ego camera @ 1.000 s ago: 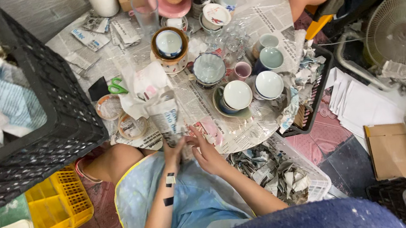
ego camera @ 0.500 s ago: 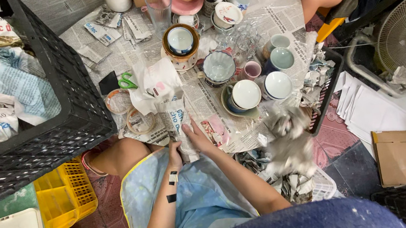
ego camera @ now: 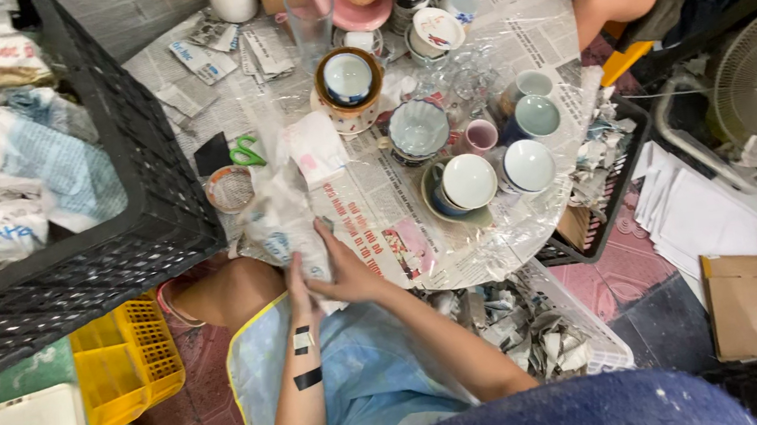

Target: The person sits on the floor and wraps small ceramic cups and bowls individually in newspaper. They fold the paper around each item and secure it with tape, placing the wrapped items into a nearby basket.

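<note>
Item: newspaper-wrapped bundle (ego camera: 292, 240), at the near edge of the round surface (ego camera: 510, 39), just above the person's lap.

Handling (judged): paper skin soft, crumpling and easily torn; the contents cannot be seen, but the cups (ego camera: 469, 179) nearby suggest something breakable, light to moderate in weight. Best taken from both sides with flat palms, supported underneath, never lifted by a loose paper flap.

Appearance: pale, wrinkled newsprint with blue and red print, lumpy, partly covered by clear plastic film.

Hands: left hand (ego camera: 300, 282) set edge-on against the bundle's near side, fingers together. Right hand (ego camera: 347, 267) laid flat over the paper, fingers stretched forward, pressing rather than pinching.
</note>
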